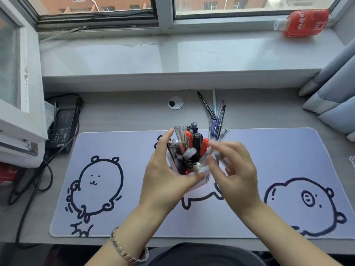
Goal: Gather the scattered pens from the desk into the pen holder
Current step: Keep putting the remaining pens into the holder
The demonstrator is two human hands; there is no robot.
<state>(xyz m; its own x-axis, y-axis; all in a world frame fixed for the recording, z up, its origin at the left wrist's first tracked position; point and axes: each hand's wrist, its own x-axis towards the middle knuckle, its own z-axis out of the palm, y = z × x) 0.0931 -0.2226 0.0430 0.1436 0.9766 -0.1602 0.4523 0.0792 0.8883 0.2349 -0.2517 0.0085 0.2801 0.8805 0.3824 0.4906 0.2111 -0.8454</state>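
Nearest you: your left hand (pixel 167 175), bracelet (pixel 123 246) at the wrist, clasped around the pen holder (pixel 201 174) standing mid-way along the desk mat (pixel 134 217). Your right hand (pixel 234 169), blurred, pinches what looks like a pale pen at the holder's right rim; the grip itself cannot be made out. Holder contents: crowded, markers upright and leaning, so forcing another in could jam it, spill neighbours or tip the holder. Beyond: loose pens (pixel 215 116), a crossed pile straddling the mat's far edge; the holder's tall pens stand between you and them. Left: power adapter (pixel 61 127). Farthest: red bottle (pixel 305 23) on its side on the windowsill.
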